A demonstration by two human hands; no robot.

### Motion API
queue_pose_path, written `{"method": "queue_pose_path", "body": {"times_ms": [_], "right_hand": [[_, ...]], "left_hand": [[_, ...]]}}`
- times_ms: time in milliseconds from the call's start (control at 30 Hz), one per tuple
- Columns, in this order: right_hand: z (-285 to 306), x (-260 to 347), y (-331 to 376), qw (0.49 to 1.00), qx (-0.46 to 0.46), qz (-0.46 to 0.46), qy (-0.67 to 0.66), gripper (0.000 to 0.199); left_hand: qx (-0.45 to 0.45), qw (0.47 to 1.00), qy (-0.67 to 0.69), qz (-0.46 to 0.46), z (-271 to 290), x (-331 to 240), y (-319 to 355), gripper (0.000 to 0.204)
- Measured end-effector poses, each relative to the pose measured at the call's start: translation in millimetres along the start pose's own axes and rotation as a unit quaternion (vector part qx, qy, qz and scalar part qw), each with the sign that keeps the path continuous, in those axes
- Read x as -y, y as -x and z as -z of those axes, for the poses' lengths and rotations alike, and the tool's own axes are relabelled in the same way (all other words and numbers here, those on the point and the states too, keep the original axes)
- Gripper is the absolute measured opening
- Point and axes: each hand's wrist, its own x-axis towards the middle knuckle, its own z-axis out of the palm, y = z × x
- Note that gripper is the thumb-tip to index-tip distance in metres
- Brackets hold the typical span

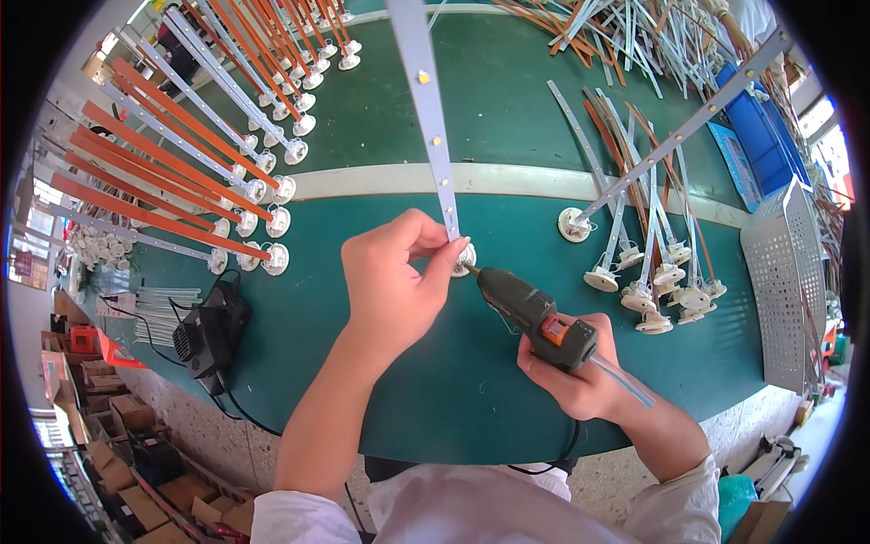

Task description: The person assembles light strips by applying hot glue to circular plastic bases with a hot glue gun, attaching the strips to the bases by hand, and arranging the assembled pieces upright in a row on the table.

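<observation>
left hand (399,276) pinches LED strip (433,127) (white base) | right hand (580,372) grips glue gun (530,313)

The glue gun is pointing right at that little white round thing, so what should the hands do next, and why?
Probably squeeze the trigger for a small dab of glue. The right hand holds the glue gun with its nozzle right at the white round cap, where the long light strip meets it. The left hand pinches strip and cap together, so the joint looks ready.
</observation>
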Motion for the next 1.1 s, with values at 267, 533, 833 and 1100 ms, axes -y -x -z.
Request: {"method": "queue_pose_path", "body": {"times_ms": [267,533,833,1100], "right_hand": [[0.1,-0.6,-1.6,1.000,-0.016,0.005,-0.014,0.009],[-5.3,1.2,-8.6,0.999,-0.028,0.016,0.009,0.010],[-7.7,6.2,-6.2,0.999,-0.031,-0.030,0.024,0.012],[-8.1,6.3,-7.6,0.999,-0.031,-0.019,0.036,0.013]], "left_hand": [[0.024,1.000,-0.001,0.019,1.2,-0.5,-1.3,0.020],[0.027,0.999,0.011,0.045,1.9,0.6,-3.0,0.020],[0.033,0.998,0.013,0.055,2.3,-0.2,-2.6,0.020],[0.036,0.998,0.012,0.057,1.9,0.7,-3.6,0.021]]}}
